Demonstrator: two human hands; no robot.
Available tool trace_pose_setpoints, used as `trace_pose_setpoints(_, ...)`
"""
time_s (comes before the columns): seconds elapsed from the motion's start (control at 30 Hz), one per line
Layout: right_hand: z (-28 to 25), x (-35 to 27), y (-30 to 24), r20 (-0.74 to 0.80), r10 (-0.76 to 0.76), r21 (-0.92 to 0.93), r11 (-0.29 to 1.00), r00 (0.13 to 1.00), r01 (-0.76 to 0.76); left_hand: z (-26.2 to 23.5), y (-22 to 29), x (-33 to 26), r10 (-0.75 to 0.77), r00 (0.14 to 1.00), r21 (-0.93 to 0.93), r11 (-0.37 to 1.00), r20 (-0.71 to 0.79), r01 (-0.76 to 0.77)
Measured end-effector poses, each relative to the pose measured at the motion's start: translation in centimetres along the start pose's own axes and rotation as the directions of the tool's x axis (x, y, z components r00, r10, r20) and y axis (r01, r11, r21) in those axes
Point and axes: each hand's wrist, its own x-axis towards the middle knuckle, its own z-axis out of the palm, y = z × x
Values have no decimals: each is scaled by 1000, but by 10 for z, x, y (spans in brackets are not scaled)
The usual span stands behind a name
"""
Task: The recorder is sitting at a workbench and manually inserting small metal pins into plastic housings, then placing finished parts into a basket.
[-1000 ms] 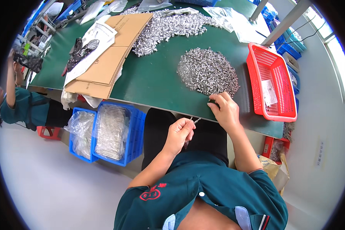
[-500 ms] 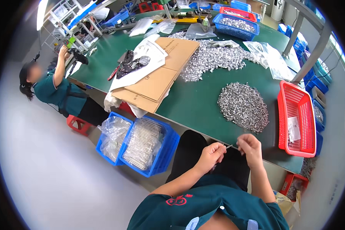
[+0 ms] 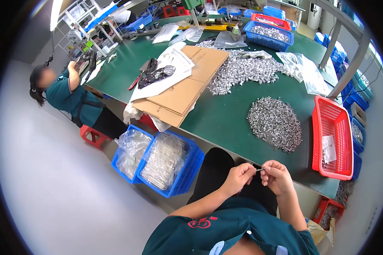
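Observation:
Just past the table's front edge, above my lap, my left hand (image 3: pixel 239 178) pinches a thin metal pin (image 3: pixel 260 169) that sticks out to the right from its fingertips. My right hand (image 3: pixel 277 176) is closed in a pinch at the pin's other end; anything small between those fingers is too small to make out. Beyond my hands, a round heap of small grey metal parts (image 3: pixel 274 124) lies on the green table (image 3: pixel 225 123). Farther back spreads a wider pile of shinier small metal parts (image 3: pixel 247 70).
A red plastic basket (image 3: pixel 332 140) with a small bag in it stands at the right edge. Flattened cardboard (image 3: pixel 200 63) lies to the left. Blue crates (image 3: pixel 174 189) of bagged metal rods stand beside my left leg. A co-worker (image 3: pixel 74 97) stands at far left.
My right hand has come in to the left, and its fingertips now meet the pin's end. The whole view has shifted slightly. The co-worker's raised hand has lowered a little.

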Motion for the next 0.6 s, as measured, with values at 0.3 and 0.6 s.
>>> trace_pose_setpoints(0.3, -8, -10, -9, 60, 39, -71, 997, 997, -35, 5, 9, -8, 129, 991, 230, 964, 40, -134)
trace_pose_setpoints(0.6, -8, -10, 1, 120, -12, 42, 999, 993, 7, 7, -5, -6, 16, 1000, -70, 997, 26, -14)
